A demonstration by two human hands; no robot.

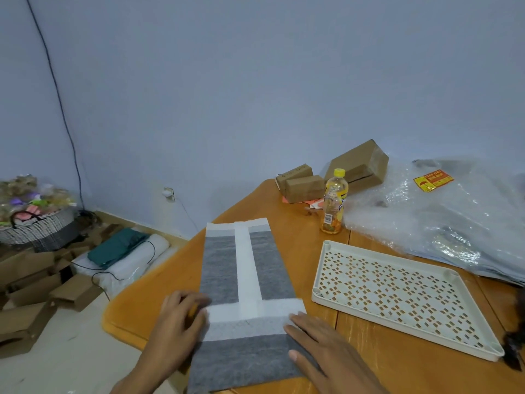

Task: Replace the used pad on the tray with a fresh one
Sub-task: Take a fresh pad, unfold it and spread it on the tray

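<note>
— What lay at the far left?

— A wicker basket (39, 226) full of wrapped goods stood on the floor by the wall, with loose cardboard boxes (37, 285) scattered in front of it and a folded green cloth (116, 247) on white packing beside them.

— And the hands?

— The left hand (177, 322) rested on the left edge of the pad (244, 302), fingers curled at that edge; whether they pinched it I could not tell. The right hand (321, 351) lay flat on the pad's right side, fingers straight and pressing down.

— Where was the pad itself?

— On the wooden counter (289, 223), folded, grey with white bands, its near end hanging over the counter's edge.

— And the tray?

— The white perforated tray (403, 302) sat bare on the counter just right of the pad, apart from it. Behind it stood a yellow-capped bottle (333, 203), brown parcels (335, 174), and bubble wrap (443, 211) at far right.
</note>
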